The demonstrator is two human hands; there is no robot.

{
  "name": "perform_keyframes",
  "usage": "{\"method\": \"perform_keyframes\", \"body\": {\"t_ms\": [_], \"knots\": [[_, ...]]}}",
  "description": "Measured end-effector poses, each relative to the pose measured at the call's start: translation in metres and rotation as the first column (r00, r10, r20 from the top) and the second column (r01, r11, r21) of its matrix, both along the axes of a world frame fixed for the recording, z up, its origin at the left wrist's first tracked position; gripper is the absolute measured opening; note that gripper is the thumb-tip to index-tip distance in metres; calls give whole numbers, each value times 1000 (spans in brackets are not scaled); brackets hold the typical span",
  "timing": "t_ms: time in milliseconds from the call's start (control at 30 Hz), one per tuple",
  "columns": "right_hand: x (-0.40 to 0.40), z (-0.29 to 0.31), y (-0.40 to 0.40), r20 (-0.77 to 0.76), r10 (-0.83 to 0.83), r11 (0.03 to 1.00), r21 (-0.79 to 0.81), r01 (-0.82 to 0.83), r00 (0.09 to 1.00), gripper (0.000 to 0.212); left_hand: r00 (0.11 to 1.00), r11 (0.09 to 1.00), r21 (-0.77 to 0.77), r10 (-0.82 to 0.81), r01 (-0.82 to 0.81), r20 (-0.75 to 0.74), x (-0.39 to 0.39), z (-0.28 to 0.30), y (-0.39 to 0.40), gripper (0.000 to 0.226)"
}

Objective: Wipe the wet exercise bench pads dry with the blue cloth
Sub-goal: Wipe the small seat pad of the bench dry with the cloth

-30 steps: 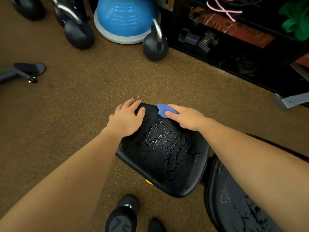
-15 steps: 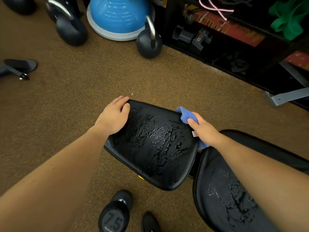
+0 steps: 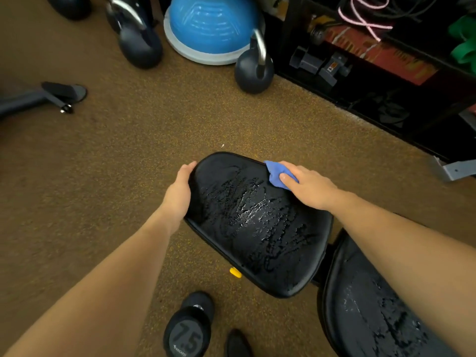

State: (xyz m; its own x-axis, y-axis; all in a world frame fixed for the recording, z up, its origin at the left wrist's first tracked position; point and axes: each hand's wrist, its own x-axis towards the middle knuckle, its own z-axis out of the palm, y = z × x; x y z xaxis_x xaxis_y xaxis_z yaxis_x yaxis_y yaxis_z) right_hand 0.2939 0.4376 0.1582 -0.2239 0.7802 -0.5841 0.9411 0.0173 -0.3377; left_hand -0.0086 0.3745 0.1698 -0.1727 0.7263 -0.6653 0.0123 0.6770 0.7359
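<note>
A black seat pad (image 3: 257, 228) lies in the middle of the view, streaked with water beads. My right hand (image 3: 307, 185) presses a crumpled blue cloth (image 3: 274, 172) onto the pad's far right corner. My left hand (image 3: 177, 194) grips the pad's left edge, fingers curled over the rim. A second black pad (image 3: 373, 313), also wet, sits at the lower right, partly hidden under my right forearm.
Brown speckled floor surrounds the bench. A 7.5 dumbbell (image 3: 189, 328) lies near the bottom edge. Two kettlebells (image 3: 253, 68) (image 3: 139, 45) and a blue balance dome (image 3: 213, 27) stand at the back. A dark storage rack (image 3: 373, 68) fills the upper right. A grey equipment foot (image 3: 59, 95) is at left.
My right hand slid with the cloth from the far middle edge down the pad's right side, then back up to the far right corner. My left hand shifted from the pad's top to its left edge.
</note>
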Motion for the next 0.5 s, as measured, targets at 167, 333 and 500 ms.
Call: {"method": "perform_keyframes", "body": {"t_ms": [167, 333, 500], "knots": [[-32, 5, 23, -22, 38, 999, -25, -38, 999, 48, 996, 1000, 27, -14, 12, 88, -7, -12, -1, 54], [-63, 6, 40, -53, 56, 996, -59, -59, 997, 43, 985, 999, 54, -9, 0, 170, -7, -15, -1, 56], [-88, -2, 55, -100, 89, 993, -70, -96, 991, 44, 980, 998, 62, -1, -11, 200, -7, -16, 0, 56]]}}
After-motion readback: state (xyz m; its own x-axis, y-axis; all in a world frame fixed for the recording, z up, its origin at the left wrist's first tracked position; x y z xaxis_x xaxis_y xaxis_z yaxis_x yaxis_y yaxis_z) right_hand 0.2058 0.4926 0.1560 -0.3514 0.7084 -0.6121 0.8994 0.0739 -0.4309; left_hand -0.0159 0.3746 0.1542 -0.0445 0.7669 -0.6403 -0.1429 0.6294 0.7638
